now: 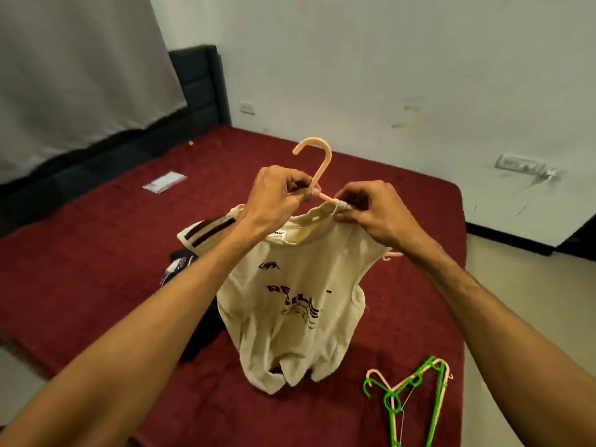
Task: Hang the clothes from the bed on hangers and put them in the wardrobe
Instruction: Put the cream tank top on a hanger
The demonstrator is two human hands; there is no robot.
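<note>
A cream T-shirt (290, 298) with dark print and a striped sleeve hangs in the air over the dark red bed (96, 269), its hem touching the cover. A peach plastic hanger (317, 162) is inside it, hook sticking up above the collar, one arm end poking out at the right. My left hand (277, 191) grips the hanger at the base of its hook. My right hand (364, 208) pinches the bunched collar of the shirt beside the hanger's shoulder. Dark clothes (193, 317) lie on the bed behind the shirt.
Green and peach spare hangers (409, 395) lie at the bed's front right. A small clear packet (164, 181) sits on the bed at the back left. A dark headboard (200, 85) and a grey curtain stand behind. White wall and floor lie to the right.
</note>
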